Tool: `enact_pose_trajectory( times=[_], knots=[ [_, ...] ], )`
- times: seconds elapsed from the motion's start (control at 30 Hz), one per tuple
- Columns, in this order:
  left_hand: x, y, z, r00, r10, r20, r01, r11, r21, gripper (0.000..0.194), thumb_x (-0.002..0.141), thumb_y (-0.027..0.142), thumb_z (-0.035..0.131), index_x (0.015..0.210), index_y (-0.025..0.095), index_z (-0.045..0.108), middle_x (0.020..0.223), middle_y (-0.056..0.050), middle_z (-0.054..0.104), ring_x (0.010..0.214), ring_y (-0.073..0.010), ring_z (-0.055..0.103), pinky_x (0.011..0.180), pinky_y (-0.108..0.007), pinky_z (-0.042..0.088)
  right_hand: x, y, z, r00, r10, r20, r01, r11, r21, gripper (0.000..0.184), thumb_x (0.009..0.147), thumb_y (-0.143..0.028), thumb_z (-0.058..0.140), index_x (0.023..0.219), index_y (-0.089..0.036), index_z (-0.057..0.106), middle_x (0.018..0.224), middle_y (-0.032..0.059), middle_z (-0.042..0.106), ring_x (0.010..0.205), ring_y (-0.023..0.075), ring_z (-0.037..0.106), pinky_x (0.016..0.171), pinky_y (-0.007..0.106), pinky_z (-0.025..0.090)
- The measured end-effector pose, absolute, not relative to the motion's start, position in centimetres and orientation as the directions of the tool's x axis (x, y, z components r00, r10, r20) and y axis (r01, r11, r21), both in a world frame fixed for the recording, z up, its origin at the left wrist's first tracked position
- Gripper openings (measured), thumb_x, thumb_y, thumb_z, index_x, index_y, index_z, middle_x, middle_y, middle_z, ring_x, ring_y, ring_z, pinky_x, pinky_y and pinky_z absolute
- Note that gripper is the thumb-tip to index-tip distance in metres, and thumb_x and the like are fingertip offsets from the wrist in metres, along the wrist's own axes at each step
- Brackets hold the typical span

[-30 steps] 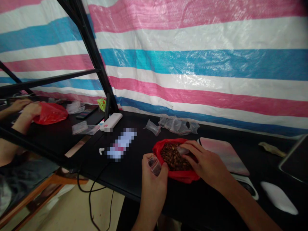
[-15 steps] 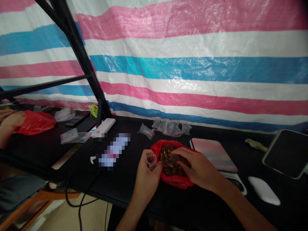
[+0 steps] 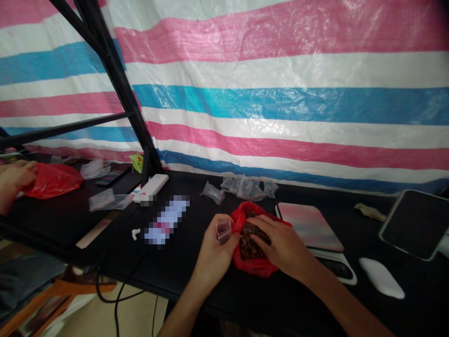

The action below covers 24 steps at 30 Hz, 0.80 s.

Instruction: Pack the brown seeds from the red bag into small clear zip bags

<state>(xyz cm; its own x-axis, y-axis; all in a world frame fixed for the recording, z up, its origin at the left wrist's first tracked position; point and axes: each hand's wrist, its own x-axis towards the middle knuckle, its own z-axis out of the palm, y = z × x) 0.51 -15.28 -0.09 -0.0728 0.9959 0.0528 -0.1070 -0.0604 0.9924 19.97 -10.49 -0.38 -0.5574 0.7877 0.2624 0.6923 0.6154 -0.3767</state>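
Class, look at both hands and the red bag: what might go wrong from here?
1. The red bag has soft sides and an open mouth; a nudge from the right hand inside it might spill brown pieces onto the table.
2. The small clear bag in the left hand looks thin; a tight pinch might close its mouth.

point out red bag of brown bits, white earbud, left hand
Red bag (image 3: 256, 267): head view, its front wall
White earbud (image 3: 134, 233): head view, its body
Left hand (image 3: 215, 247): head view, middle of the hand
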Motion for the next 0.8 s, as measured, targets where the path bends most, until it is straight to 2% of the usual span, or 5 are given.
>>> enact_pose_trajectory(
  times=[0.13,0.27,0.47,0.6,0.8],
  knots=[
    [-0.4,-15.3,0.4,-0.214,0.948,0.237,0.244,-0.183,0.952,0.013,0.090,0.021,0.061,0.102,0.022,0.058,0.103,-0.005,0.063,0.097,-0.0215,0.064,0.090,-0.038,0.054,19.8,-10.5,-0.3,-0.503,0.821,0.268,0.685,0.569,-0.456,0.029,0.098,-0.028,0.061,0.126,-0.029,0.067,0.126,0.0033,0.075,0.111,0.0242,0.072,0.097,0.042,0.056],
    [-1.5,-14.7,2.5,-0.255,0.808,0.531,0.687,-0.236,0.688,0.020,0.090,0.018,0.063,0.109,0.025,0.062,0.119,-0.008,0.061,0.120,-0.0287,0.055,0.104,-0.046,0.045,20.0,-10.3,0.1,-0.418,0.862,0.287,0.695,0.506,-0.511,0.029,0.098,-0.034,0.059,0.126,-0.029,0.065,0.120,0.0034,0.077,0.105,0.0249,0.074,0.092,0.040,0.056],
    [-1.7,-9.6,3.6,0.200,0.938,0.282,0.690,-0.339,0.639,0.013,0.092,0.018,0.058,0.104,0.024,0.058,0.091,-0.001,0.069,0.079,-0.0203,0.065,0.070,-0.030,0.045,20.6,-10.0,0.2,-0.239,0.884,0.402,0.660,0.452,-0.600,0.035,0.101,-0.039,0.054,0.134,-0.028,0.056,0.124,0.0061,0.073,0.110,0.0248,0.071,0.096,0.041,0.056],
    [-0.5,-6.9,2.2,0.414,0.879,0.236,0.673,-0.470,0.571,0.024,0.085,0.028,0.072,0.105,0.022,0.060,0.094,-0.003,0.071,0.085,-0.0239,0.068,0.073,-0.032,0.045,20.7,-9.8,0.1,-0.278,0.836,0.472,0.623,0.531,-0.574,0.033,0.101,-0.035,0.056,0.133,-0.029,0.055,0.129,0.0062,0.069,0.119,0.0236,0.067,0.104,0.040,0.053],
    [0.4,-6.5,-0.2,0.447,0.809,0.382,0.607,-0.588,0.535,0.028,0.086,0.025,0.071,0.112,0.020,0.061,0.110,-0.006,0.071,0.106,-0.0262,0.066,0.091,-0.037,0.045,20.7,-9.8,-0.3,-0.386,0.742,0.548,0.660,0.638,-0.398,0.034,0.100,-0.026,0.058,0.132,-0.032,0.064,0.127,0.0063,0.064,0.116,0.0219,0.066,0.099,0.036,0.056]
  ],
)
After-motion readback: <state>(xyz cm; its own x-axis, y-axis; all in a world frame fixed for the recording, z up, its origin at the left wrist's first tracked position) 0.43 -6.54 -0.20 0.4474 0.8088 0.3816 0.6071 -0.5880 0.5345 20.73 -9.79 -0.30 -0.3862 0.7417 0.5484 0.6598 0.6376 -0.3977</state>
